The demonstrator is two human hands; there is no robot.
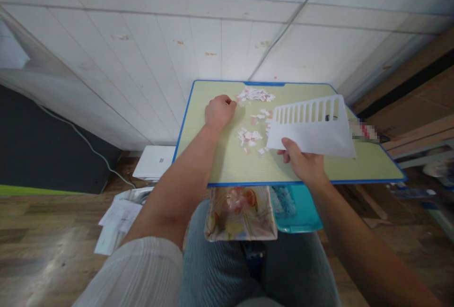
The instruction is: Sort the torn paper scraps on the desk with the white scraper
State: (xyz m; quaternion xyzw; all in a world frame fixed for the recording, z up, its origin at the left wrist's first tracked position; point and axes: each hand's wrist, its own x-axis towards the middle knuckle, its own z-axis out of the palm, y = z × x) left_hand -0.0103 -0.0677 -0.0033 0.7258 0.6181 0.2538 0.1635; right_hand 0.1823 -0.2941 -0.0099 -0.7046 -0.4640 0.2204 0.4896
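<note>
My right hand [305,162] grips the near edge of a white paper sheet with a row of cut-out slots [308,139], thumb on top. The sheet is lifted and tilted over the right half of the yellow-green table [227,165]. My left hand [220,110] is closed on the left side of the tabletop, fingertips pressed together; whatever is in them is hidden. Close to its fingertips lies a pile of small paper scraps [256,94]. A smaller heap of scraps [249,136] sits nearer me, with loose bits between, some partly covered by the sheet.
Below the table's near edge are a patterned box [241,222] and a turquoise tray [305,212]. A white panelled wall [170,70] stands behind the table. Papers [122,217] and a white laptop-like slab [152,161] are at lower left. Cardboard [418,94] stands to the right.
</note>
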